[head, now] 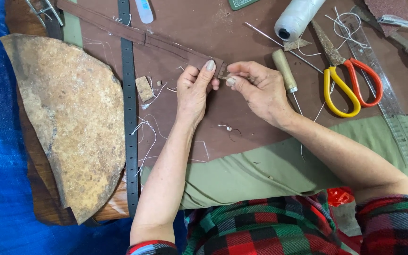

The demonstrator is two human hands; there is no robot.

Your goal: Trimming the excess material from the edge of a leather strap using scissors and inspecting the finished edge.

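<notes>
A long brown leather strap (pixel 133 32) runs from the upper left down to the middle of the work surface. My left hand (pixel 194 89) pinches the strap's near end between thumb and fingers. My right hand (pixel 260 87) meets it from the right, fingertips closed on a small piece at the strap's tip (pixel 222 72). A white thread trails from under my right hand toward me. What exactly the right fingers hold is too small to tell.
A wooden-handled awl (pixel 285 71) lies by my right hand. Scissors with yellow and red handles (pixel 348 80), a clear ruler (pixel 393 104) and a white thread spool (pixel 296 18) lie to the right. A black belt (pixel 129 108) and a mottled leather piece (pixel 67 118) lie left. Thread scraps are scattered about.
</notes>
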